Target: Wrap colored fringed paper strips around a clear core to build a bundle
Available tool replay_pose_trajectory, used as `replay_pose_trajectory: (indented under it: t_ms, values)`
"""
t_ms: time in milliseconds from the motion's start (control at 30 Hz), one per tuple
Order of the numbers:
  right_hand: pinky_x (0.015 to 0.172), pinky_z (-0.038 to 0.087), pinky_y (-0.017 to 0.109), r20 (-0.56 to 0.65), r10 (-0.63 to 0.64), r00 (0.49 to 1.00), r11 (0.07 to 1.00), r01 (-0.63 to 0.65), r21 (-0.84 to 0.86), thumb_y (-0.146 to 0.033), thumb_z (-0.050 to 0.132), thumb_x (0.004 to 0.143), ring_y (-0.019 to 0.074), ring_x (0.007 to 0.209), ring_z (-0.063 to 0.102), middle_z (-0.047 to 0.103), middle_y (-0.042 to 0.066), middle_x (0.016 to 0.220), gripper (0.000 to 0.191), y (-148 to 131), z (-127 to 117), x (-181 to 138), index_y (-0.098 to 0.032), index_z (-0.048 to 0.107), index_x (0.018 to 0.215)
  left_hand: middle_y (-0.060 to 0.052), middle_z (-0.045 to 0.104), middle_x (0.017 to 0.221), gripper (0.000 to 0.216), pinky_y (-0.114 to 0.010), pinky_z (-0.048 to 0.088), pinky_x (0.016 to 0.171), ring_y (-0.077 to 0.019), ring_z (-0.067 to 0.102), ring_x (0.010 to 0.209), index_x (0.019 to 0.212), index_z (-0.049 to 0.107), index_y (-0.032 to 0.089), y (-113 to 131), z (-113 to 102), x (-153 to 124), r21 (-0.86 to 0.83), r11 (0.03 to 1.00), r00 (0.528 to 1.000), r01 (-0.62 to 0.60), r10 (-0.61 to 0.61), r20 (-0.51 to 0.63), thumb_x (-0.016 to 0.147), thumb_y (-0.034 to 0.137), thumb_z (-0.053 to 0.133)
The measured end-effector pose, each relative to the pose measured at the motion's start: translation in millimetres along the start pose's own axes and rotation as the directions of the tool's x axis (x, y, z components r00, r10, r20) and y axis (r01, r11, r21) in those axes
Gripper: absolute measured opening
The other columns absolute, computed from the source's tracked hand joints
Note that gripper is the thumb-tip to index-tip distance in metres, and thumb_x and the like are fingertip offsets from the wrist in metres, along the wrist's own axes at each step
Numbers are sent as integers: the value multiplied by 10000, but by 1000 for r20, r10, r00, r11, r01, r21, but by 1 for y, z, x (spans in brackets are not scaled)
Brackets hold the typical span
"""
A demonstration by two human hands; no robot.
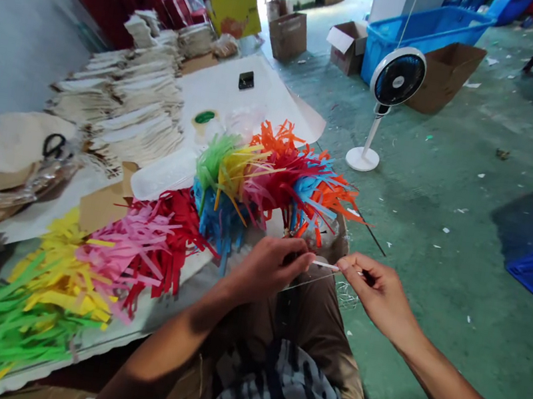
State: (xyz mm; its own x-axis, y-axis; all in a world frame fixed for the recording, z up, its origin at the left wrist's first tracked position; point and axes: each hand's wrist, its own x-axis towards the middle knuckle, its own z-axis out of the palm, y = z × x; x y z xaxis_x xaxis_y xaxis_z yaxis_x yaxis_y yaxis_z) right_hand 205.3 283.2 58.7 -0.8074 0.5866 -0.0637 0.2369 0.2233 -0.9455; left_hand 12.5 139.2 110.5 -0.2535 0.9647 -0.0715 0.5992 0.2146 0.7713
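Observation:
Above my lap, a short thin white strip is stretched between my two hands. Its left end is pinched by my left hand, its right end by my right hand. A thin pale string runs just below the strip; I cannot tell whether it is tied to it. Just beyond my hands lies a garland of cut tissue-like fringe in green, yellow, pink, red, blue and orange. More fringe in red, pink, yellow and green spreads leftward along the table edge.
Stacks of off-white sheets cover the table's left side. A tape roll and a small dark device lie on white paper. A white fan stands on the floor, near a blue crate and cardboard boxes.

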Motion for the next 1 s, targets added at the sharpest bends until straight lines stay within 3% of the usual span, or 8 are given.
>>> replay_pose_trajectory:
  t_ms: [100,167,267,400,567,767,867,1000]
  values:
    - [636,453,290,96,9,995,1000,-8,-7,-591,571,1009,198,832,610,696,36,912,386,-4,-2,-1,-249,747,969,69,445,630,333,-239,275,594,-81,379,593,773,627,171,0,2,0,-7,1000,1000,1,-1,-15,1031,368,555]
    - [707,534,299,211,15,977,989,-45,140,-578,563,1017,226,1021,659,713,60,1163,378,-12,3,0,-288,715,1207,71,431,621,315,-240,270,591,-78,362,584,741,591,170,3,8,2,8,999,999,-39,39,-6,1018,318,562]
    - [710,544,303,286,-3,958,933,-100,345,-573,552,1027,175,839,660,711,48,1043,391,-19,13,5,-266,675,1236,64,474,621,289,-242,289,591,-81,393,575,732,572,177,5,17,8,34,995,995,-95,95,-11,1009,257,549]
    - [607,373,276,96,-15,995,975,-7,220,-562,648,984,124,643,453,533,-26,713,386,-7,13,13,-212,634,821,-9,675,822,198,-254,382,651,-128,584,713,900,660,183,-14,20,23,237,956,970,-170,205,-130,1038,263,543]
    - [617,308,289,-131,-3,991,989,22,144,-570,653,962,135,649,412,494,-33,705,371,16,4,32,-214,642,858,-75,721,1243,269,-289,436,715,-189,676,966,1210,714,234,-45,18,47,672,672,901,-310,434,-18,1058,173,501]
    - [630,329,292,-124,2,992,999,4,41,-542,594,953,149,662,451,528,-22,713,348,19,13,58,-213,626,844,-61,746,1039,277,-294,441,719,-189,657,915,1056,747,190,-50,24,64,755,506,864,-416,478,156,1094,245,478]
    - [636,340,295,-111,2,994,1000,-1,1,-504,585,941,157,675,482,573,-10,729,311,15,16,65,-209,647,865,-67,752,1003,283,-291,458,734,-182,667,904,1031,749,181,-57,24,64,723,532,853,-440,500,152,1091,219,475]
    - [595,312,291,-57,7,998,1000,-7,8,-510,620,932,142,624,448,548,-22,673,328,6,15,64,-198,669,842,-85,771,1146,229,-270,507,805,-165,710,997,1081,735,177,-63,22,58,492,731,826,-472,562,-42,1071,174,506]
